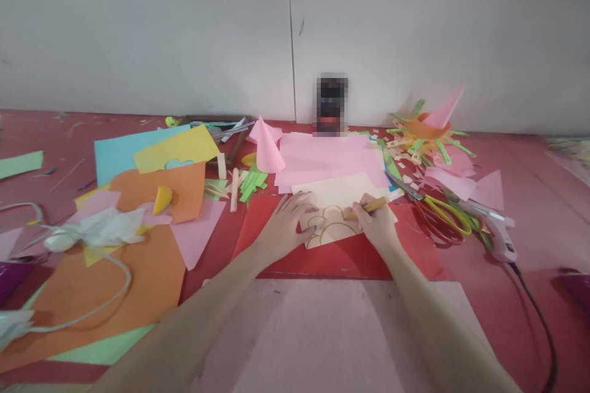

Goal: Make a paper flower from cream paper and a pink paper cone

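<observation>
Both arms (221, 295) angle inward, left hand (286, 225) spread on paper (342, 189), right hand (375, 222) gripping marker (378, 203).

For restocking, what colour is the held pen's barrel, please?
Mustard-yellow barrel, clearest in the head view.

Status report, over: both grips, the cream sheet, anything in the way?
Right grip holding yellowish marker, tip at cream sheet. Left grip spread on sheet's left side. Sheet shows curved outlines. Scissors right of it, not in the way.

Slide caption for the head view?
Left hand resting on cream paper, right hand holding a gold marker by the drawn arcs.
</observation>
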Available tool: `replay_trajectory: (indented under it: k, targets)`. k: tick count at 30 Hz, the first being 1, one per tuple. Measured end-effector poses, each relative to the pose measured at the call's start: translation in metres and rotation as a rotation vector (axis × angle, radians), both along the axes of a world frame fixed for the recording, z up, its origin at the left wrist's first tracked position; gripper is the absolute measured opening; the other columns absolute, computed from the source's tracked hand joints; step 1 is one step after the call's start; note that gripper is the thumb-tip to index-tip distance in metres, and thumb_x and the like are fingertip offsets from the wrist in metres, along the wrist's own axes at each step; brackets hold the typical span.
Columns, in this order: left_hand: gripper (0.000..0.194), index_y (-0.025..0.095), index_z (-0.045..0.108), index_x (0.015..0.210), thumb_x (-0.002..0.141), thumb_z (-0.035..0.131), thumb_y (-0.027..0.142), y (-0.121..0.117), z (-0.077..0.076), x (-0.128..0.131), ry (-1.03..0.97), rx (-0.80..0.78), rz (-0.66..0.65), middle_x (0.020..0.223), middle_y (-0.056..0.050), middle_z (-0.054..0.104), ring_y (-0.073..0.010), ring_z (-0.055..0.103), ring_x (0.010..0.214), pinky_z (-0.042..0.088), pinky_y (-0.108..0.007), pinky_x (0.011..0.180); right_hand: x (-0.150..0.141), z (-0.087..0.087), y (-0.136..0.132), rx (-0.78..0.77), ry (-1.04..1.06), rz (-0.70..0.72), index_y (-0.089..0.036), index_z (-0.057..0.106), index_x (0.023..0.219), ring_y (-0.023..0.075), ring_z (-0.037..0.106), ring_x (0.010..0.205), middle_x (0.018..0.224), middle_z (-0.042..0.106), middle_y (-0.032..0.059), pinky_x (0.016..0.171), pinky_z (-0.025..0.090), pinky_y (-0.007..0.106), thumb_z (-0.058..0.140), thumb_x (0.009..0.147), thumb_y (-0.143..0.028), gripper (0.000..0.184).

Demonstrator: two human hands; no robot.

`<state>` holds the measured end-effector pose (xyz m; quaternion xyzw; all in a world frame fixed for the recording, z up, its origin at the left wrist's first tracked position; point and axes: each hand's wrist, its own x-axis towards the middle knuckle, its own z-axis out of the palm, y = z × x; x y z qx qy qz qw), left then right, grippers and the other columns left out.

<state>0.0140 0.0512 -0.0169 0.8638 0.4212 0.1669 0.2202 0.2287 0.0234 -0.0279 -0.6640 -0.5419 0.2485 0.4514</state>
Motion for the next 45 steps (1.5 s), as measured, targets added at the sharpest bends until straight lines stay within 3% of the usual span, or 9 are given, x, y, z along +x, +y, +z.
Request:
replay_trajectory:
  k: [8, 13, 19, 24, 27, 30, 33, 37, 45]
  targets:
    - [0.032, 0.024, 0.056, 0.109, 0.082, 0.052, 0.041, -0.001, 0.005, 0.002, 0.013, -0.006, 0.012, 0.137, -0.005, 0.043, -0.0239, 0.033, 0.13, 0.023, -0.046, 0.109, -0.001, -0.001, 0.001, 0.02, 0.003, 0.013, -0.023, 0.035, 0.053, 0.0117, 0.043, 0.037, 0.034, 0.039, -0.0077, 0.045, 0.034, 0.022, 0.049, 0.079, -0.033, 0.031]
    - [0.032, 0.024, 0.057, 0.109, 0.082, 0.052, 0.04, -0.002, 0.003, 0.0, -0.003, -0.009, 0.018, 0.138, -0.005, 0.042, -0.0229, 0.031, 0.131, 0.023, -0.044, 0.109, 0.001, -0.003, 0.001, 0.056, 0.169, 0.015, -0.023, 0.038, 0.053, 0.0104, 0.041, 0.034, 0.034, 0.041, -0.0083, 0.044, 0.035, 0.022, 0.053, 0.078, -0.033, 0.031]
    - [0.036, 0.016, 0.053, 0.113, 0.082, 0.052, 0.034, 0.027, 0.007, 0.005, -0.077, -0.005, 0.196, 0.131, -0.011, 0.049, -0.0213, 0.042, 0.124, 0.032, -0.036, 0.103, 0.005, -0.003, 0.001, 0.294, 0.428, -0.246, -0.021, 0.04, 0.056, 0.009, 0.043, 0.036, 0.038, 0.039, -0.0105, 0.051, 0.045, 0.023, 0.057, 0.078, -0.03, 0.029]
    - [0.048, 0.013, 0.052, 0.113, 0.07, 0.062, 0.033, 0.063, 0.022, 0.02, 0.051, -0.063, 0.291, 0.113, -0.015, 0.058, -0.0284, 0.053, 0.107, 0.039, -0.039, 0.09, 0.006, -0.001, 0.0, 0.323, 0.465, -0.29, -0.021, 0.041, 0.059, 0.0103, 0.049, 0.04, 0.04, 0.04, -0.0102, 0.05, 0.049, 0.025, 0.059, 0.078, -0.033, 0.029]
    - [0.033, 0.016, 0.06, 0.092, 0.066, 0.063, 0.036, 0.076, 0.027, 0.028, 0.078, -0.176, 0.249, 0.083, -0.007, 0.064, -0.0234, 0.06, 0.08, 0.043, -0.031, 0.07, 0.006, 0.0, -0.001, 0.326, 0.492, -0.29, -0.021, 0.041, 0.06, 0.0088, 0.045, 0.037, 0.04, 0.039, -0.0109, 0.051, 0.051, 0.026, 0.059, 0.078, -0.034, 0.028]
    - [0.017, 0.017, 0.055, 0.065, 0.066, 0.061, 0.033, 0.079, 0.03, 0.033, 0.07, -0.256, 0.215, 0.061, 0.0, 0.055, -0.0158, 0.053, 0.059, 0.035, -0.025, 0.054, 0.007, 0.002, -0.002, 0.319, 0.484, -0.311, -0.021, 0.04, 0.061, 0.0094, 0.047, 0.036, 0.039, 0.039, -0.0109, 0.05, 0.051, 0.026, 0.059, 0.078, -0.034, 0.028]
    - [0.02, 0.018, 0.044, 0.058, 0.071, 0.054, 0.03, 0.07, 0.035, 0.031, 0.024, -0.252, 0.256, 0.057, 0.004, 0.045, -0.012, 0.045, 0.055, 0.027, -0.023, 0.051, 0.008, 0.005, -0.002, 0.314, 0.468, -0.318, -0.021, 0.04, 0.061, 0.0102, 0.049, 0.036, 0.039, 0.039, -0.0108, 0.05, 0.05, 0.025, 0.058, 0.078, -0.034, 0.028]
    - [0.021, 0.02, 0.034, 0.059, 0.075, 0.045, 0.028, 0.041, 0.038, 0.019, -0.031, -0.208, 0.421, 0.056, 0.004, 0.036, -0.0111, 0.039, 0.054, 0.022, -0.024, 0.05, 0.012, 0.006, -0.002, 0.327, 0.485, -0.34, -0.021, 0.04, 0.06, 0.0097, 0.047, 0.035, 0.037, 0.04, -0.0111, 0.048, 0.047, 0.024, 0.058, 0.077, -0.032, 0.027]
    - [0.014, 0.021, 0.044, 0.072, 0.079, 0.042, 0.032, -0.027, 0.024, 0.008, -0.128, -0.284, 0.628, 0.056, 0.004, 0.045, -0.013, 0.048, 0.053, 0.028, -0.023, 0.051, 0.013, 0.005, -0.002, 0.185, 0.381, -0.121, -0.02, 0.047, 0.064, 0.0088, 0.043, 0.035, 0.038, 0.044, -0.0094, 0.043, 0.037, 0.021, 0.057, 0.079, -0.035, 0.024]
